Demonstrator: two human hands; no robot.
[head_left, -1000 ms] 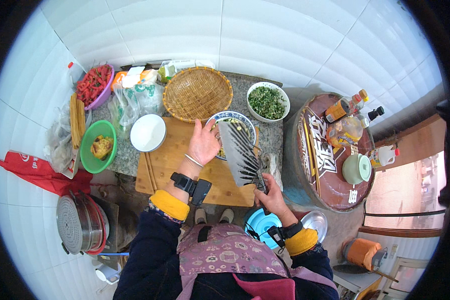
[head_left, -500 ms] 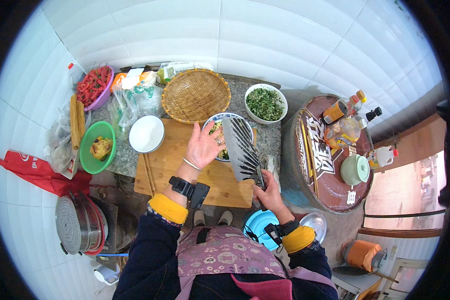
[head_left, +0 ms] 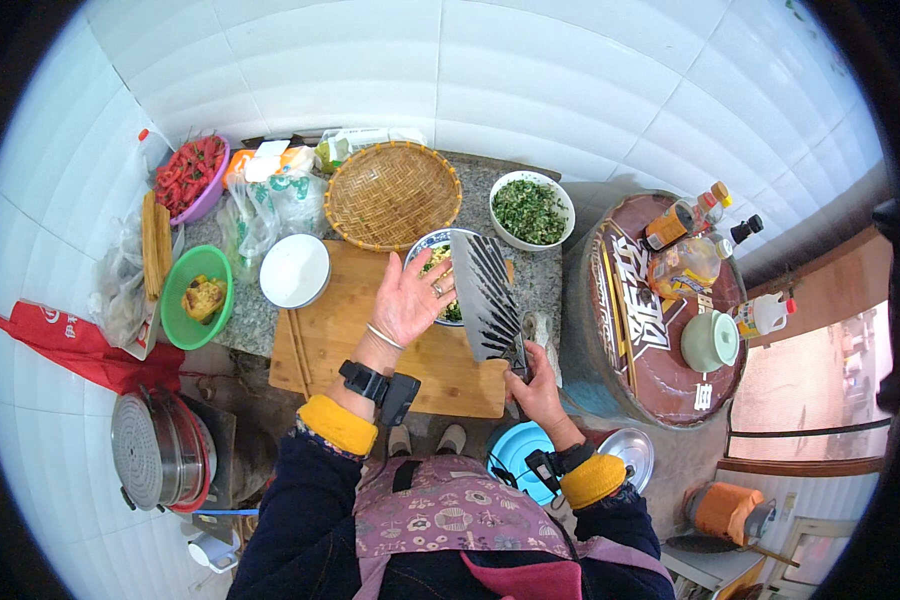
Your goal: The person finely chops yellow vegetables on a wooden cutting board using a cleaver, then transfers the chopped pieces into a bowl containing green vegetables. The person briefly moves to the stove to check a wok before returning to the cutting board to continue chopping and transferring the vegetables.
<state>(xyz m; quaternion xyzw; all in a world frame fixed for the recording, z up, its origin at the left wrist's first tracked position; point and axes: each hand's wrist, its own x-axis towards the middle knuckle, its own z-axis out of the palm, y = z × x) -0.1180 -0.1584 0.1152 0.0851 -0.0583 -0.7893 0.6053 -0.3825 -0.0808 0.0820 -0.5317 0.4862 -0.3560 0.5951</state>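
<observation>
My right hand (head_left: 538,385) grips the handle of a cleaver (head_left: 482,300), its broad, dark-streaked blade tilted up above the cutting board. Beside the blade, my left hand (head_left: 407,302) is open, palm up, with fingers spread and nothing in it. Behind both, a blue-rimmed bowl (head_left: 432,238) with yellow and green chopped food is partly hidden by the hand and the blade. Under them lies a wooden cutting board (head_left: 400,385). Toward its left edge rests a pair of chopsticks (head_left: 298,350), near a white bowl (head_left: 295,271).
At the back stands a woven basket (head_left: 394,195); right of it, a white bowl of chopped greens (head_left: 530,212). Leftward are a green basin (head_left: 175,320) and a purple basin of red chillies (head_left: 213,195). Bottles and a lidded pale green pot (head_left: 708,340) occupy a round drum (head_left: 620,385) at right.
The cleaver and both hands have hardly moved; the blade has shifted very slightly right. The left hand stays open beside it.
</observation>
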